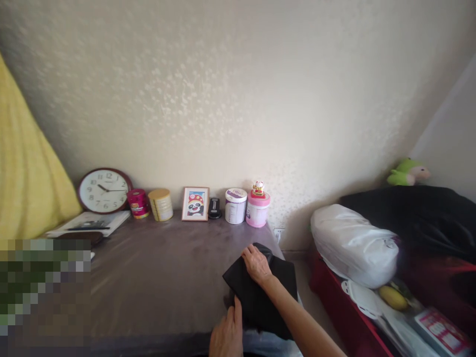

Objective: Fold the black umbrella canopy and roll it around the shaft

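Observation:
A soft, flat black item that looks like a bag (275, 282) lies at the right front corner of the table. Over its upper part is my right hand (256, 264), fingers bent and closed on the dark material near the far edge. My left hand (227, 331) is lower, at the near left edge of the same item. Its index finger points up along that edge and the other fingers are curled against it. The undersides of both hands are hidden, and I cannot make out what, if anything, is inside the black item.
Along the back of the brown table (159, 282) stand a clock (106, 191), several tins, a framed panda picture (195, 204) and a lucky cat figurine (258, 189). Right of the table, a red box (330, 292) holds various things beside a white plastic bag (353, 243).

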`<control>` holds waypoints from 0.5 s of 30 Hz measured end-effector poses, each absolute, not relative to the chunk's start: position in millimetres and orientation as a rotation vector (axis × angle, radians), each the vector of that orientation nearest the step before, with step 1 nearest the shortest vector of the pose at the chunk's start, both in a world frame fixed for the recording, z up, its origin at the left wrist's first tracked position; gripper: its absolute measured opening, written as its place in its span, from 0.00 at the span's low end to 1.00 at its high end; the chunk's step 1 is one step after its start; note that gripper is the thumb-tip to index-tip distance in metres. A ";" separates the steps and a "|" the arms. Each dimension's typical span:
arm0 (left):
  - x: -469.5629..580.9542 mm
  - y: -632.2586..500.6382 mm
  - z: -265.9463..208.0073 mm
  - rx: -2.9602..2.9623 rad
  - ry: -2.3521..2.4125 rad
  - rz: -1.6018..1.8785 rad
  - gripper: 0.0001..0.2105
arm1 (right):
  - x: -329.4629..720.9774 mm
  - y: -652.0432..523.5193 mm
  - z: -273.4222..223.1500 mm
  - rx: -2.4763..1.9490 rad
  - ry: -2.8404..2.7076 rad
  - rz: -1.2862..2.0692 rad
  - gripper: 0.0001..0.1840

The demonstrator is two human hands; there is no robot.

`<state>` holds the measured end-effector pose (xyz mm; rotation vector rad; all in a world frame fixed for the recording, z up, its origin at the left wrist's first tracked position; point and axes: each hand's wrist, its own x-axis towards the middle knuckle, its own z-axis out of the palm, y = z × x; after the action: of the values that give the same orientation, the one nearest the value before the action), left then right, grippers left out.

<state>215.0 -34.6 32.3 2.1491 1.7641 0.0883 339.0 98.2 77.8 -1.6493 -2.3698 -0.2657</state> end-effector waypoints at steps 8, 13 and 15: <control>201.7 -36.1 43.1 2.147 1.729 0.103 0.35 | 339.5 100.6 72.0 -1.635 -2.368 -0.213 0.11; 205.2 -28.2 61.1 2.298 1.708 0.253 0.34 | 340.1 101.1 70.3 -1.610 -2.365 -0.201 0.10; 209.8 -21.0 60.6 2.370 1.569 0.291 0.40 | 340.2 100.7 70.3 -1.614 -2.361 -0.201 0.10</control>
<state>209.8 -21.0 60.6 2.3705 1.5687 0.2908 340.2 100.7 70.3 -1.6135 -2.3605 -0.2006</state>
